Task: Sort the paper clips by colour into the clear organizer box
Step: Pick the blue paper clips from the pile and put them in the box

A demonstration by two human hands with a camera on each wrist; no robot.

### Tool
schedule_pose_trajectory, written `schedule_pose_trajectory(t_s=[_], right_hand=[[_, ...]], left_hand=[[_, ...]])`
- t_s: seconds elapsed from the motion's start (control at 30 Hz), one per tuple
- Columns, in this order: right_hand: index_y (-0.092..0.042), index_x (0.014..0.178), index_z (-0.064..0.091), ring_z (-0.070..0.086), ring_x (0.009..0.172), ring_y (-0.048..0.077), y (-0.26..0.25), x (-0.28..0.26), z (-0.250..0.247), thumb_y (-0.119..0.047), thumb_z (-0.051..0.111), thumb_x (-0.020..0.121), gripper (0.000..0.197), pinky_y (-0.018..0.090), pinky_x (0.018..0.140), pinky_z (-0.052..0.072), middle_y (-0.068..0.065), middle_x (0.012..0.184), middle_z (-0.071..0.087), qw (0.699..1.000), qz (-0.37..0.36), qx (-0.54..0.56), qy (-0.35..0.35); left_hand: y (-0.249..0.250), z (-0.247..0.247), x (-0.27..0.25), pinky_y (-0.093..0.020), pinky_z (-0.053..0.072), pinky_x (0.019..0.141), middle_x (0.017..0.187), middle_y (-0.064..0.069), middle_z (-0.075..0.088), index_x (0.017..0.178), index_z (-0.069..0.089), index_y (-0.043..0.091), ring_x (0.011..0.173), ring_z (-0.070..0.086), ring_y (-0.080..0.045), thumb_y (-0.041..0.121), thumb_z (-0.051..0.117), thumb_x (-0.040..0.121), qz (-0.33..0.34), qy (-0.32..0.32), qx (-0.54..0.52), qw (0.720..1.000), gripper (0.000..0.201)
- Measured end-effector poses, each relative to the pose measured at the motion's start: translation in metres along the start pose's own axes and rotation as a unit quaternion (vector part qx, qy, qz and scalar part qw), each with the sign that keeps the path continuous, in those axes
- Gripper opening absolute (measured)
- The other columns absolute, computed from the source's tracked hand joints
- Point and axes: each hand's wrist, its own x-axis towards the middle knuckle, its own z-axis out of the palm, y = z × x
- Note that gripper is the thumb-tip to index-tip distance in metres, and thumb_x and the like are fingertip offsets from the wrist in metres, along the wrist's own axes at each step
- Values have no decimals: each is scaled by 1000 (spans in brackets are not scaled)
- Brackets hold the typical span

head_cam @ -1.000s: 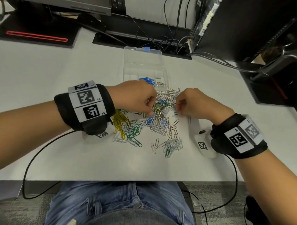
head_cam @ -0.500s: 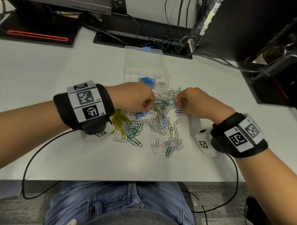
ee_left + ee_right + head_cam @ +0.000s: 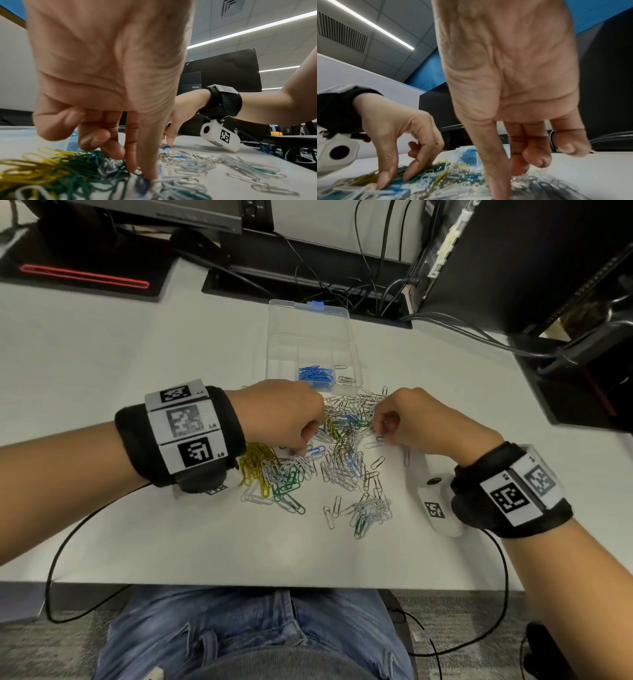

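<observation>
Nearest, loose silver and green clips trail off the mixed paper-clip heap [image 3: 342, 453] on the white desk [image 3: 137, 535]; over it the left hand [image 3: 284, 419] presses straight fingertips [image 3: 150, 174] onto a blue clip [image 3: 142, 185], and the right hand [image 3: 421, 422] likewise pins a clip flat — neither grips yet. Beyond lies the clear organizer box [image 3: 310, 337], lid open, blue clips [image 3: 317, 374] in one compartment, a few silver beside — sorting looks barely begun, so next each pinned clip likely needs dragging free, pinching, and lifting across
</observation>
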Motion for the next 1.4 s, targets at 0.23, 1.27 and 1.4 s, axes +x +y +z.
schedule_pose_trajectory(t_s=[0.23, 1.27, 1.4], right_hand=[[-6, 81, 69, 53, 66, 14, -7, 3, 0, 8, 61, 78, 16, 21, 57, 41, 1, 72, 61, 999, 24, -8, -36], [-5, 84, 71, 61, 54, 14, -38, -14, 3, 6, 67, 75, 15, 23, 62, 53, 10, 64, 70, 985, -9, 119, -121], [-7, 80, 72, 57, 50, 7, -34, -16, 6, 7, 67, 72, 17, 20, 60, 50, -2, 58, 65, 994, 9, 52, -99]], left_hand=[[6, 2, 1, -22, 33, 50, 62, 11, 47, 70, 55, 20, 65, 50, -14, 8, 51, 83, 36, 13, 24, 999, 18], [11, 3, 7, -10, 29, 49, 73, 7, 60, 82, 67, 14, 58, 46, -1, 11, 65, 83, 18, 0, -51, 999, 4], [15, 7, 10, -17, 32, 50, 83, 0, 67, 86, 69, 10, 72, 55, -11, 12, 68, 84, 10, 3, -37, 999, 3]])
